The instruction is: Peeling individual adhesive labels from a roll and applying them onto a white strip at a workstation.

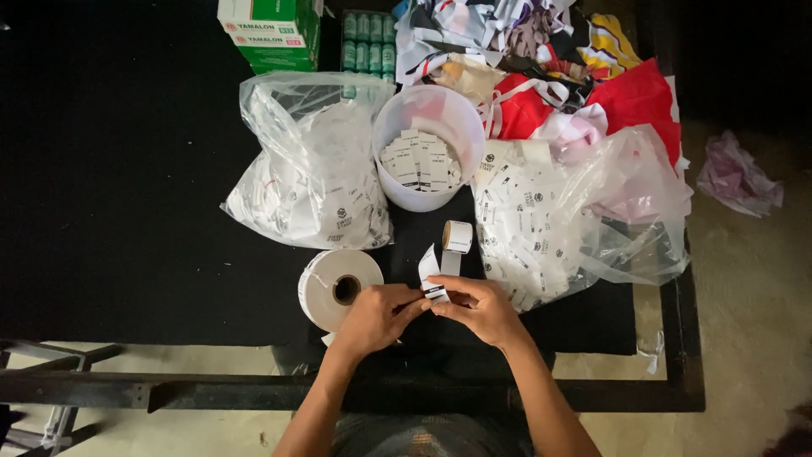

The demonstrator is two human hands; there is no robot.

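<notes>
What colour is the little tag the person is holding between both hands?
The tag is white with a black band near its lower end, pinched by left hand and right hand; head view.

Bare black table [110, 169] leftward; bags [313, 169], tub [427, 127], large roll [338, 288] crowding ahead.

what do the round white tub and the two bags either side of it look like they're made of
Round white tub: likely semi-translucent plastic, smooth; light glows through its wall. Left clear bag and right clear bag: thin glossy plastic film, crinkled, the white labels showing through. Both hands pinch a small white label strip, seemingly woven or paper.
</notes>
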